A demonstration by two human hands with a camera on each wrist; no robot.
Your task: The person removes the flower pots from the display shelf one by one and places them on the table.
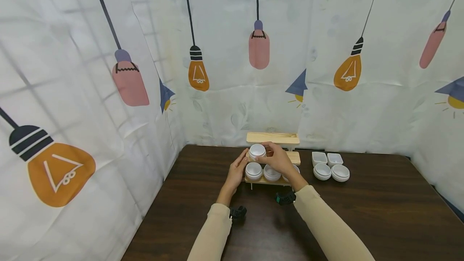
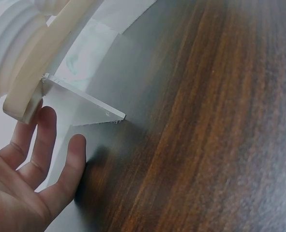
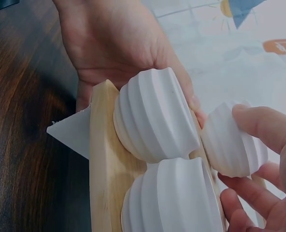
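Note:
A white ridged bowl (image 1: 257,151) stands at the left end of the middle tier of a wooden stepped stand (image 1: 272,137). My right hand (image 1: 278,159) pinches this bowl; in the right wrist view the thumb presses its side, with fingers beneath. On its other side is my left hand (image 1: 235,172), fingertips close to the bowl and the stand's left end. The left wrist view has its visible fingers (image 2: 67,169) loosely bent, around nothing. Along the lowest tier sit white bowls (image 1: 253,171), the rightmost partly behind my right hand.
Right of the stand, two square white dishes (image 1: 319,158) stand behind two round white bowls or stacks (image 1: 340,173). Clear angled supports (image 2: 84,99) hold up the stand. A printed curtain (image 1: 232,104) hangs behind the dark wooden table (image 1: 384,208).

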